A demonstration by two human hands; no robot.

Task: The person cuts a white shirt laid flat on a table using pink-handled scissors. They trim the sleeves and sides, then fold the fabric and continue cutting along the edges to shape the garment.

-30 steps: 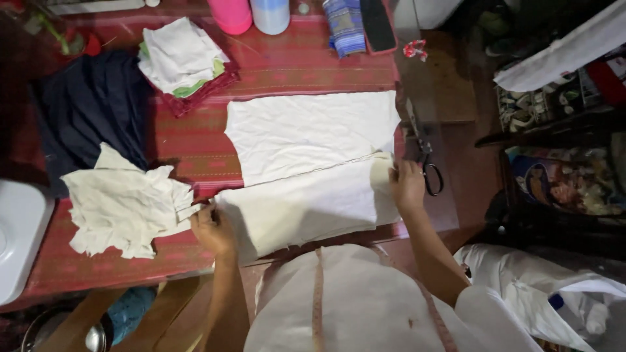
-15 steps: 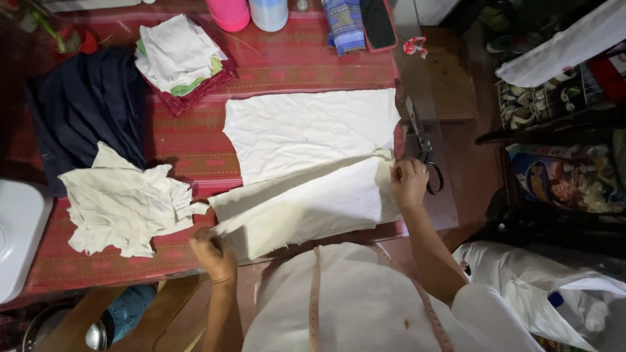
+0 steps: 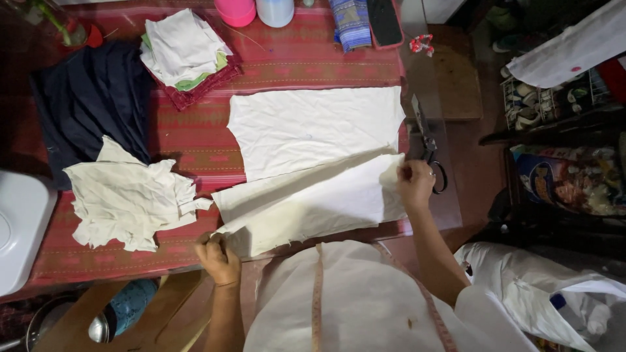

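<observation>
Hands at either end of a long cream cloth panel (image 3: 313,205), stretched across the near edge of a table under a red woven cover (image 3: 195,140); from my remote seat I see the left hand (image 3: 218,257) closed in a pinch on the panel's lower left corner at the table's front edge, and the right hand (image 3: 414,182) with fingers curled shut on the panel's right end; the panel lies aslant, its upper edge overlapping a flat white cloth piece (image 3: 313,127) spread behind it; black scissors (image 3: 430,160) rest just beside the right hand on the table's right margin; a crumpled heap of cream offcuts (image 3: 127,199) sits near the left hand, touching a dark navy garment (image 3: 88,104) behind it; a folded stack of white and green cloths (image 3: 182,52) lies on a maroon piece at the far side; a pink cup (image 3: 236,11) and a white container (image 3: 275,11) stand along the far edge; a measuring tape (image 3: 318,293) hangs down the person's pale shirt front.
</observation>
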